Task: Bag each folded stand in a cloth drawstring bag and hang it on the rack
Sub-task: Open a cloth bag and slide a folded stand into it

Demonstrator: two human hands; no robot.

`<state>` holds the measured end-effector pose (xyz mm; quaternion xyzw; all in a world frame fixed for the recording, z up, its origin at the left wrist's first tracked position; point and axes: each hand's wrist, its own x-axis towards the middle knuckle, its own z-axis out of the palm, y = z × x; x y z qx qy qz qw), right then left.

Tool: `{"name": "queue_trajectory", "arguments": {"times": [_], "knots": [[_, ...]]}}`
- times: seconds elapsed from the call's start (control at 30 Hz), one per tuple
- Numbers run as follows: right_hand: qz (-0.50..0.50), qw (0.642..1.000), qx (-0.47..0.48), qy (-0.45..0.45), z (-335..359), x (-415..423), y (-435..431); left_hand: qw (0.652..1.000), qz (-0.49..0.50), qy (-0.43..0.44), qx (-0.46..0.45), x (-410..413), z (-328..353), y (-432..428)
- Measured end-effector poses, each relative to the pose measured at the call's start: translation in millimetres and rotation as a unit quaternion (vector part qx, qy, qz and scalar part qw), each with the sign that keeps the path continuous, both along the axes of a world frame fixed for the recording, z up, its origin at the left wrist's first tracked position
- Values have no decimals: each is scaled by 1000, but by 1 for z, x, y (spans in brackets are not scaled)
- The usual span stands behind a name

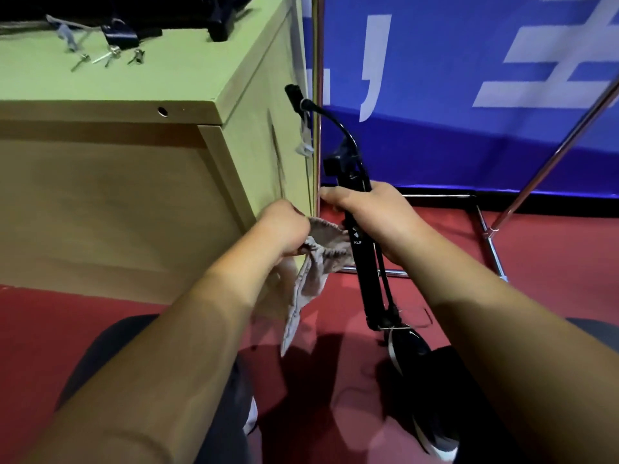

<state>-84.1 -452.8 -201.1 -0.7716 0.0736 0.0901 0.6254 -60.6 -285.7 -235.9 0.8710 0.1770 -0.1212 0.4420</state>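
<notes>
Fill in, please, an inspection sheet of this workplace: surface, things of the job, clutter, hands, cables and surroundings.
Surface: cabinet top, pale wood, at the left.
Job's things: stand, black and folded, not yet inside the cloth bag; rack of shiny metal behind them.
Clutter: loose bolts and dark items on the cabinet top.
Hands: left hand grips the bag's mouth; right hand grips the stand.
Cables: a black bendy neck or cord curves from the stand's top; cannot tell which.
Surroundings: blue banner, red floor.
</notes>
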Motion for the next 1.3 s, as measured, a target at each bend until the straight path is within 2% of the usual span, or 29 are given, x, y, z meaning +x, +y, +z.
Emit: {"name": "queue_trajectory", "arguments": {"times": [0.07, 0.27, 0.4, 0.6, 0.73, 0.87, 0.97, 1.13, 1.3], "knots": [[7, 1000, -2, 2, -5, 7, -4, 996, -43, -8, 73, -3, 6, -3], [16, 998, -67, -9, -9, 18, -16, 975, -96, -67, 187, 3, 3, -4], [26, 993, -113, 3, -6, 17, -26, 972, -92, -113, 185, 1, 0, -11], [78, 970, -223, -53, -5, 9, -43, 967, -69, -144, 198, -2, 0, -17], [129, 950, -277, -62, -6, -3, -52, 983, -41, -127, 129, 7, 2, -15], [156, 951, -262, -48, -10, -14, -63, 991, -27, -104, 82, 10, 5, -14], [164, 950, -265, -32, -13, -19, -71, 998, -7, -69, 5, 12, -2, -11], [186, 937, -295, 3, -14, -22, -84, 988, 44, -46, -139, 9, -3, -12], [207, 914, -349, 22, -13, -23, -86, 981, 74, -48, -172, 11, -1, -11]]}}
